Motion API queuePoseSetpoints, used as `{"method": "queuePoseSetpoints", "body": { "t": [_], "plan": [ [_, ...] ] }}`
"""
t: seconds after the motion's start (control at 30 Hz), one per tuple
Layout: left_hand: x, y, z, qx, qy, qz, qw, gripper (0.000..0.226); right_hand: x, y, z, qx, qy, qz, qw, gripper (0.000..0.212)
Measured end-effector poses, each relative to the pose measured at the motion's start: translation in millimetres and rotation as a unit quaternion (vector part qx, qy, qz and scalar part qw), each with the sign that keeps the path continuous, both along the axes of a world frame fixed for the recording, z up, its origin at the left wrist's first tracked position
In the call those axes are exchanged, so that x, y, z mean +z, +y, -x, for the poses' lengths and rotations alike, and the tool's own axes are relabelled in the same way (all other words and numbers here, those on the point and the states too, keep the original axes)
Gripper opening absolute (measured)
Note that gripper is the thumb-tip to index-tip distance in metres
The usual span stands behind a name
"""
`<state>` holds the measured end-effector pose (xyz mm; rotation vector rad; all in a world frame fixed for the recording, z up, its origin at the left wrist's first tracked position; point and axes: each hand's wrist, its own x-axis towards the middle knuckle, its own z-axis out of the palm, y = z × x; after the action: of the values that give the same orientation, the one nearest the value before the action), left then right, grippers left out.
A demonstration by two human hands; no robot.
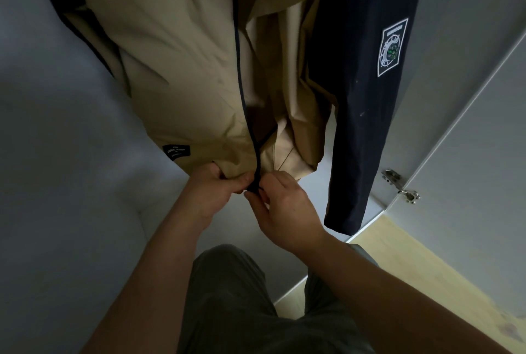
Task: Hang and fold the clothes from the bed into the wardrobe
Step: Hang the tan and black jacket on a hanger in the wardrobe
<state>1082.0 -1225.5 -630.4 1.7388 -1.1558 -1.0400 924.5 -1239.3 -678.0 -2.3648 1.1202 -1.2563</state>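
Observation:
A tan jacket with navy sleeves hangs inside the wardrobe, its front open along a dark zipper. My left hand grips the jacket's bottom hem left of the zipper. My right hand pinches the zipper's lower end between thumb and fingertips. The two hands almost touch. A navy sleeve with a white square badge hangs down on the right. What the jacket hangs from is out of view.
The grey wardrobe floor lies below the jacket. An open grey wardrobe door with a metal hinge stands at the right. Light wooden flooring runs beneath it. My legs in dark trousers are at the bottom.

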Motion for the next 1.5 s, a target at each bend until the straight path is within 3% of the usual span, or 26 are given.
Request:
{"method": "queuePoseSetpoints", "body": {
  "t": [0.17, 0.27, 0.4, 0.5, 0.73, 0.93, 1.17, 1.33, 1.5],
  "plan": [
    [2.0, -6.3, -17.8, -0.015, 0.052, -0.042, 0.998, 0.011, 2.8, -4.1, -6.2, 0.011, -0.027, -0.072, 0.997, 0.035],
    [1.1, -8.2, -28.2, -0.023, 0.061, -0.057, 0.996, 0.014, 0.6, -3.7, -12.7, 0.011, -0.02, -0.095, 0.995, 0.029],
    [-9.9, -1.8, -36.1, -0.042, 0.041, -0.055, 0.997, 0.01, -0.4, -9.6, -9.0, 0.049, 0.073, -0.076, 0.993, 0.025],
    [-16.6, 1.5, -36.9, -0.053, 0.098, -0.045, 0.993, 0.009, 3.5, -19.5, -3.0, 0.084, 0.14, -0.053, 0.985, 0.028],
    [-21.9, -2.2, -35.4, -0.061, 0.147, -0.033, 0.987, 0.022, -6.4, -5.5, -14.9, 0.102, 0.101, -0.111, 0.983, 0.039],
    [-24.6, 3.3, -47.2, -0.074, 0.093, 0.014, 0.993, 0.018, -6.0, -12.2, -16.2, 0.094, 0.042, -0.216, 0.971, 0.029],
    [-33.0, 5.8, -52.8, -0.114, 0.089, 0.008, 0.989, 0.016, 8.0, -28.6, -17.5, 0.072, 0.136, -0.177, 0.972, 0.027],
    [-36.0, 2.3, -54.5, -0.111, 0.126, -0.011, 0.986, 0.023, 26.2, -55.2, -25.5, -0.061, 0.213, -0.11, 0.969, 0.03],
    [-42.8, -4.6, -49.4, -0.016, 0.159, 0.013, 0.987, 0.026, 32.5, -59.9, -24.0, -0.014, 0.281, -0.081, 0.956, 0.03]
  ]
}}
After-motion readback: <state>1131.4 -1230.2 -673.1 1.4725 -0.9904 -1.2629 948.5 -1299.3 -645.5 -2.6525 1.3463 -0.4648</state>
